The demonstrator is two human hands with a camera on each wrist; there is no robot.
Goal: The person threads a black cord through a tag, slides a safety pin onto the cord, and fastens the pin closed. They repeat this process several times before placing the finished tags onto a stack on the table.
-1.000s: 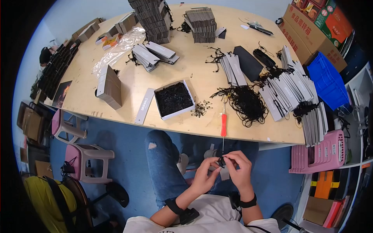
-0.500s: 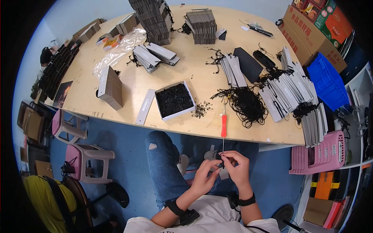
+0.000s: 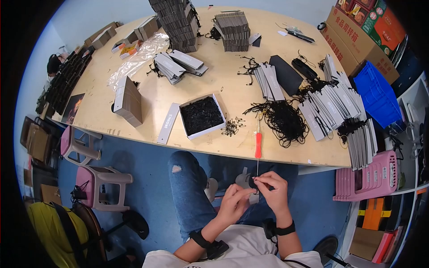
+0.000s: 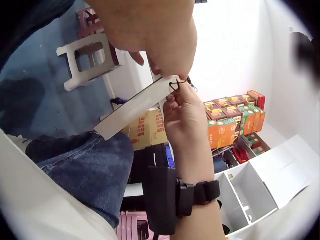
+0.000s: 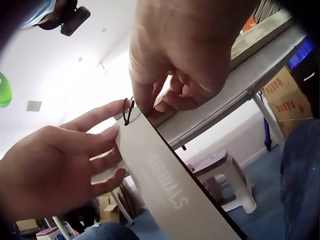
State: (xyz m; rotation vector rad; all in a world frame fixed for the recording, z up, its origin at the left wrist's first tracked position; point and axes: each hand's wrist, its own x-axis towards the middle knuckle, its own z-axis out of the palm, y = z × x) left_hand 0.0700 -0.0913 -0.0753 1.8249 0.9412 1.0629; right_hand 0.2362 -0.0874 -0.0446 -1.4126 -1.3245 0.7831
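A long grey hang tag with pale lettering hangs below both hands, a black cord looped through the hole at its top end. My left hand holds the tag's upper edge, thumb at its side and index finger stretched toward the cord; in the right wrist view this left hand is at the left. My right hand pinches the cord at the tag's top corner, its fingertips partly hidden. In the left wrist view the tag slants down from the right hand.
On the table stand a white box of black pins, a heap of black cords and stacks of tags. A red-handled tool juts over the front edge. Pink stools stand left.
My left hand has drawn slightly down and left, and its index finger has straightened toward the right hand. The right hand stays nearly in place at the tag's top.
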